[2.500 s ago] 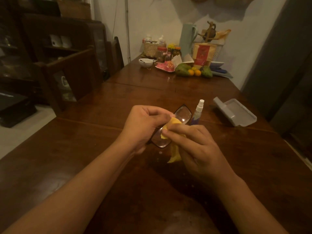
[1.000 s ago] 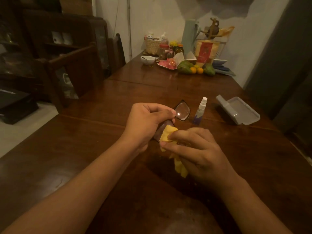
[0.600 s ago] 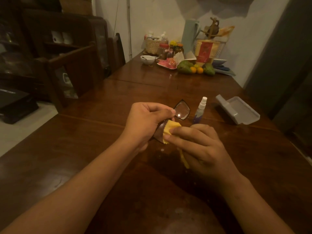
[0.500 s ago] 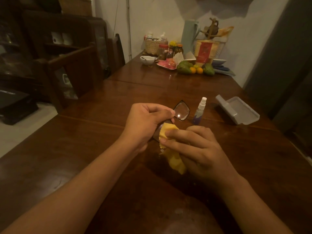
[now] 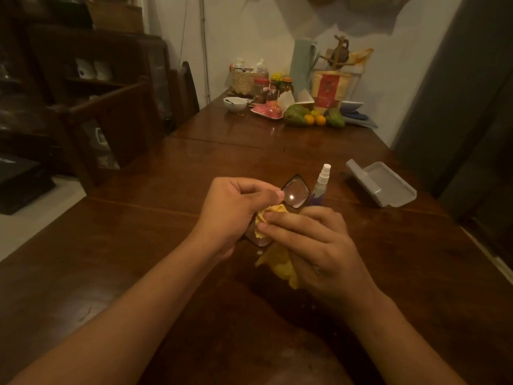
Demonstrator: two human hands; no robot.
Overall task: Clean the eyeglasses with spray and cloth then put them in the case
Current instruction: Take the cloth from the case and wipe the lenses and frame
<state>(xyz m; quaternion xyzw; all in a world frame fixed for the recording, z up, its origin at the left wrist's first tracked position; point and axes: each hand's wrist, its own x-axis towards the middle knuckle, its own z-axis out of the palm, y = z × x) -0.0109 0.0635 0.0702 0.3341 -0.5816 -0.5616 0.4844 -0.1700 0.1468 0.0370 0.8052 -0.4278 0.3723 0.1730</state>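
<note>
The left hand (image 5: 231, 215) grips the eyeglasses (image 5: 294, 193) above the table (image 5: 138, 245), while the right hand (image 5: 313, 245) pinches the yellow cloth (image 5: 273, 215) against the nearer lens (spray bottle (image 5: 322, 184) and open case (image 5: 381, 186) stand beyond).

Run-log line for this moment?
stage: lens wiping | left hand: holds eyeglasses | right hand: pinches cloth on eyeglasses | spray bottle: upright | case: open

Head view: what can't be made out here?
All in the head view:
- glasses: near lens mostly covered by the cloth and right hand; temples hidden behind the left hand.
- bottle: base hidden behind the right hand; label too dim to read.
- jars at the far end: too small and dim to tell contents.
- lens cleanliness: cannot tell in this light.
</note>
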